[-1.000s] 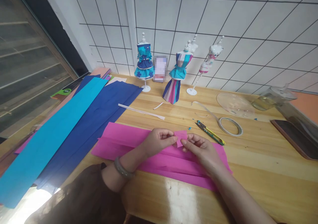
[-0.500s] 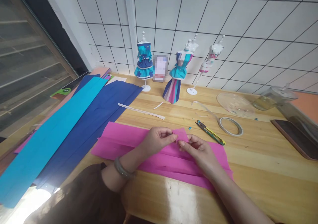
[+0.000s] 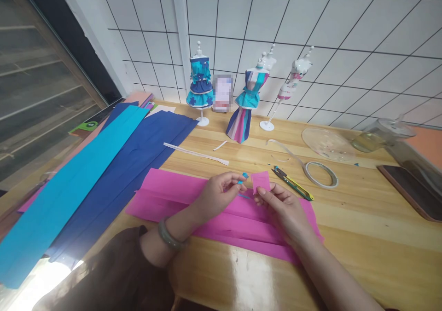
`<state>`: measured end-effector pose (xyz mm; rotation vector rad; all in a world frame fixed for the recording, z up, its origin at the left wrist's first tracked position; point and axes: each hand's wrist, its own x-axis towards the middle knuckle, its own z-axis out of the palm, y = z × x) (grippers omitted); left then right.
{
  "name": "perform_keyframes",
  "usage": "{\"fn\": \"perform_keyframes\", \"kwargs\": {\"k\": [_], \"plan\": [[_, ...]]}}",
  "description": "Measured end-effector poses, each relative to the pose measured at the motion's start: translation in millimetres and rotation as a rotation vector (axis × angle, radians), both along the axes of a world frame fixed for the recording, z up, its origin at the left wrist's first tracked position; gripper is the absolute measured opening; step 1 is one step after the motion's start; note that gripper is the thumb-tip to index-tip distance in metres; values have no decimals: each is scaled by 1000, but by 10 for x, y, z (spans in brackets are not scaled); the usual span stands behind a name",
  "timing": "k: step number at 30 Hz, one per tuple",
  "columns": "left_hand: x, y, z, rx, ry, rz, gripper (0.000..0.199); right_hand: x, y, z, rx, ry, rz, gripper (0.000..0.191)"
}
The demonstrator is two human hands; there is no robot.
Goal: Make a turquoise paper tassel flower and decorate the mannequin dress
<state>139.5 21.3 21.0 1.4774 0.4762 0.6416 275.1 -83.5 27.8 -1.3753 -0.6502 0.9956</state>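
Observation:
In my right hand [image 3: 281, 203] a small square of pink crepe paper [image 3: 260, 182] is pinched between thumb and fingers, held upright above the table. My left hand [image 3: 221, 192] is beside it with bent fingers, thumb and forefinger apart. Small blue scraps [image 3: 243, 177] show at the left fingertips; whether these fingers touch them I cannot tell. Under both hands lies a wide, creased sheet of pink crepe paper [image 3: 172, 200]. A thin blue strip [image 3: 246, 196] shows on it between the hands.
Yellow-handled thread snips [image 3: 293, 183] and a tape roll [image 3: 321, 175] lie to the right, near a phone [image 3: 410, 191]. Blue paper [image 3: 138, 150] and turquoise paper [image 3: 76, 177] spread leftward. Dressed mini mannequins [image 3: 200, 85] stand behind, beside a bare-topped one [image 3: 288, 88].
My left hand has let go of the pink square, and the hands have drawn slightly apart. The square has shifted right and up in my right hand. Blue scraps now show by my left fingers.

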Motion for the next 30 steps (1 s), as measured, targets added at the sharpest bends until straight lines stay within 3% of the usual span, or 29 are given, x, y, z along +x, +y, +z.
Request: {"fn": "perform_keyframes", "kwargs": {"k": [5, 9, 12, 18, 23, 27, 30], "plan": [[8, -1, -12, -43, -38, 1, 12, -24, 5, -6, 50, 120, 3, 13], [-10, 0, -1, 42, 42, -36, 5, -50, 3, 11, 34, 139, 37, 14], [-16, 0, 10, 90, 87, -63, 14, -51, 6, 3, 29, 133, 38, 14], [-11, -3, 66, 75, 86, -35, 21, -24, 0, 7, -26, -8, 1, 14], [-43, 17, 153, 13, 59, -92, 24, -29, -30, 51, -71, -141, 96, 15], [-49, 35, 127, -4, 99, -65, 21, -38, -32, 53, -126, -141, 192, 18], [-37, 43, 85, 25, 134, -49, 18, -45, -20, 47, -144, -145, 183, 21]]}}
